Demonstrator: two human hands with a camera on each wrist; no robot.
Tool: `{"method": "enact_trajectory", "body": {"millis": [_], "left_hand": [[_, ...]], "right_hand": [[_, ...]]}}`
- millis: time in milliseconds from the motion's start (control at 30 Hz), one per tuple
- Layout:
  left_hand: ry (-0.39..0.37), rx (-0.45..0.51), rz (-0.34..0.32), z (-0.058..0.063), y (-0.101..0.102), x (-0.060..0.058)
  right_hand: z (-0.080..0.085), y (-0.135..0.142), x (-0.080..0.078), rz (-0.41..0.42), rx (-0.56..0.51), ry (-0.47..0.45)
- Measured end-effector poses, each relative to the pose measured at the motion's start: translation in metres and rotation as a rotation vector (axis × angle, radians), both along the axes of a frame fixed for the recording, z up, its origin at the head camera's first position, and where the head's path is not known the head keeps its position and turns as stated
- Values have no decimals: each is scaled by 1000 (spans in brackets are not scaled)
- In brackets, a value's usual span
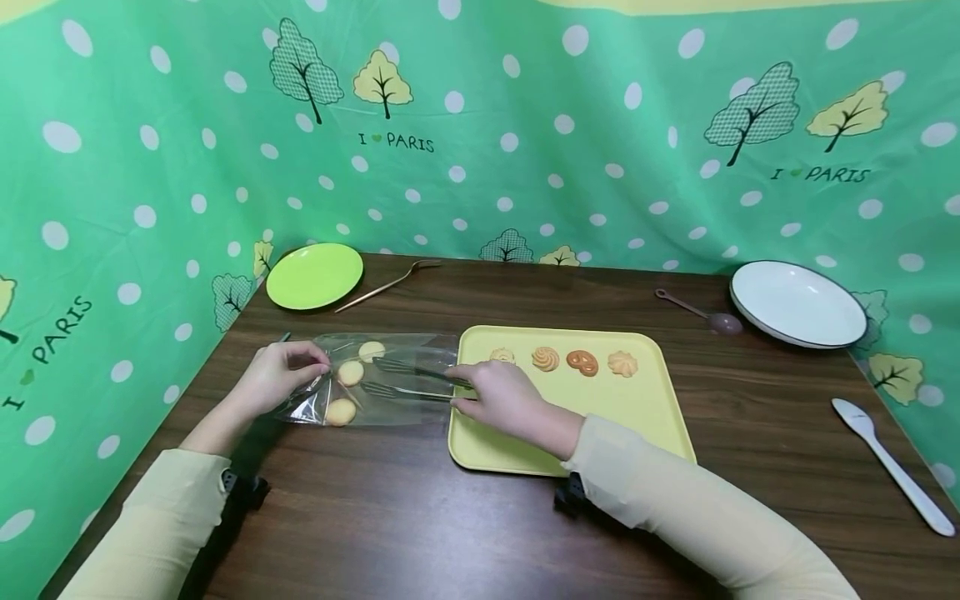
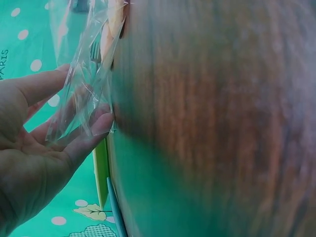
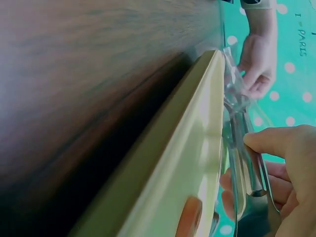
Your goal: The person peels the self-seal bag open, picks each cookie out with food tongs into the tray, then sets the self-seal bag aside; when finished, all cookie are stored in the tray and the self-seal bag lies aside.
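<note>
My left hand (image 1: 281, 375) pinches the gathered end of a clear plastic bag (image 1: 408, 412) lying on the table. Three round pale cookies (image 1: 350, 372) are inside it. From the right, my right hand (image 1: 510, 400) holds metal tongs (image 3: 255, 180) between thumb and fingers, their tines spread apart inside the bag near the cookies. In the left wrist view, crinkled plastic (image 2: 74, 108) lies between thumb and fingers. Beneath the right hand is a yellow tray (image 1: 645, 412) with a row of several cookies, one of them pretzel-shaped (image 1: 582, 362).
A green plate (image 1: 315, 277) and a copper-coloured fork (image 1: 378, 289) lie at the back left. At the back right are a brown spoon (image 1: 723, 323) and a white dish (image 1: 798, 302). A white knife (image 1: 892, 467) lies along the right edge. Patterned green cloth (image 1: 480, 192) hangs behind.
</note>
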State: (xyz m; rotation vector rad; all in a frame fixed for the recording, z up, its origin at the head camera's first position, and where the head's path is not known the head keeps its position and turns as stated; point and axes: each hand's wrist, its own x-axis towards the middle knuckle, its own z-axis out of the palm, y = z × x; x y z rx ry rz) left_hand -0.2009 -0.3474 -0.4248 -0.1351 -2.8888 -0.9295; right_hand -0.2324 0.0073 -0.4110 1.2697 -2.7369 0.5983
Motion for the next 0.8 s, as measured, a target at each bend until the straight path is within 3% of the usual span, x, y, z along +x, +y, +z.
{"method": "enact_trajectory", "body": {"millis": [367,800], "left_hand": [[16,17,8,-2,0,0],[24,31,8,-2,1,1]], "right_hand": [[-3,-36,-4,-9,68,-12],[-2,-47,-4,-14,102,13]]}}
